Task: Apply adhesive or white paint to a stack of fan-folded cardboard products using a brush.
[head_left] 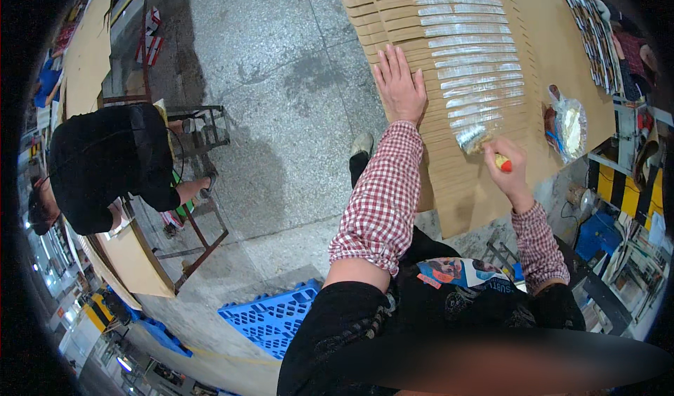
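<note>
My right hand [507, 166] is wrapped round a paintbrush [477, 140] with a red-tipped handle. Its bristles touch the lower end of a fanned row of overlapping cardboard sheets [466, 185]. A white, wet-looking coat [472, 41] covers the middle of their exposed edges. My left hand [401, 87] lies flat on the left side of the sheets, fingers stretched out and holding nothing. To the right of the brush, a plastic-lined container [570, 128] holds a pale paste. All of these lie on a brown cardboard surface [544, 31].
Beyond the container stands a row of thin printed pieces [593, 41]. A co-worker in black [112, 164] bends over a bench at the left, near a metal frame [203, 245]. A blue pallet [270, 319] lies on the floor. Yellow-black striped equipment [618, 189] is at my right.
</note>
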Tool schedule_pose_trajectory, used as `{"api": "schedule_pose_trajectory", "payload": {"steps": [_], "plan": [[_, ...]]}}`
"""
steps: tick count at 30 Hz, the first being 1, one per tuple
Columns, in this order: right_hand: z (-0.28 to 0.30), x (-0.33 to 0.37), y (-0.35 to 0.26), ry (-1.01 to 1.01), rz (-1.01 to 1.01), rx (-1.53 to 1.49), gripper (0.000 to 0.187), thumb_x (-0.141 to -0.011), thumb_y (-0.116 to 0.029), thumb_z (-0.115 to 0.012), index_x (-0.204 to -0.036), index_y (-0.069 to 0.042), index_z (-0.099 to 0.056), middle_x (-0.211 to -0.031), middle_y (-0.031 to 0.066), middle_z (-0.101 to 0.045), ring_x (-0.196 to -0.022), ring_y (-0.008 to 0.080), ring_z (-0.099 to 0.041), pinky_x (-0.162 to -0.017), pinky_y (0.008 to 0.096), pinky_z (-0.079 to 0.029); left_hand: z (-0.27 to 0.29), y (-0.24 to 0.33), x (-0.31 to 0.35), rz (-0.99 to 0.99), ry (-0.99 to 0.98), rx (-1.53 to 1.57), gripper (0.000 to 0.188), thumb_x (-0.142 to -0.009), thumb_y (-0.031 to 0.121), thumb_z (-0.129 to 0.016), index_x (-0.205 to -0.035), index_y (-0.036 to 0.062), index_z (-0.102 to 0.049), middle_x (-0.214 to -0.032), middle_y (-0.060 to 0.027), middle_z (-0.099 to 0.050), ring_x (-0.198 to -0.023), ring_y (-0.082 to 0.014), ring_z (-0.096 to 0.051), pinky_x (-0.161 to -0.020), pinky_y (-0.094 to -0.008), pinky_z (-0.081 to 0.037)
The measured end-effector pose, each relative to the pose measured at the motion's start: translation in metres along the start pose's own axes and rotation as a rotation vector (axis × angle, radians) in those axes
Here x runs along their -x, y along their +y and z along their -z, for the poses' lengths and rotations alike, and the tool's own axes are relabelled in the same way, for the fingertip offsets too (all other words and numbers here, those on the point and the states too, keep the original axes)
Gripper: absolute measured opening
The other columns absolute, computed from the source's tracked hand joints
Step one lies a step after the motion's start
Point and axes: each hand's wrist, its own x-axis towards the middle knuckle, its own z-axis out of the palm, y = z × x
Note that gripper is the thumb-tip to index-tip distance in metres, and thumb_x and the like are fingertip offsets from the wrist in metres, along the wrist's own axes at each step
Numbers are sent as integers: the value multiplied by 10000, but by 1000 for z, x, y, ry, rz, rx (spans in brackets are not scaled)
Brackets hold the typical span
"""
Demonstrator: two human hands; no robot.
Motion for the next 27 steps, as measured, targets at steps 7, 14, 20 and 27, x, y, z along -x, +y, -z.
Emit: {"api": "schedule_pose_trajectory", "payload": {"steps": [7, 14, 20, 27], "plan": [[-4, -143, 25, 421, -11, -164, 125, -809, -89, -628, -730, -3, -585, -616, 35, -551, -596, 115, -523, -554, 232, -407, -3, 7, 4, 3, -11, -5, 549, -889, 214, -399, -1371, -5, -252, -1449, -157, -209, -1352, -317, -143, -1088, -458, -104], [-7, -211, 76, 421, -7, 51, 257, -785, -245, -649, -698, -7, -608, -586, 29, -572, -548, 95, -522, -526, 255, -410, 1, 7, 1, 15, -40, -18, 556, -889, 202, -391, -1382, 0, -231, -1460, -147, -182, -1359, -307, -123, -1097, -448, -76], [5, -206, 65, 326, -231, -281, 218, -794, -201, -606, -704, -3, -615, -624, 19, -611, -527, 68, -515, -512, 224, -407, 5, 0, 4, 32, -56, -36, 550, -892, 202, -379, -1381, 0, -229, -1460, -148, -177, -1359, -309, -120, -1096, -452, -82], [10, -125, 100, 281, -265, -246, 197, -803, -154, -607, -684, -4, -564, -571, 3, -518, -526, 58, -470, -507, 225, -369, -4, 7, 5, -1, -61, -27, 546, -894, 208, -379, -1378, -3, -237, -1456, -152, -188, -1355, -311, -130, -1094, -453, -87]]}}
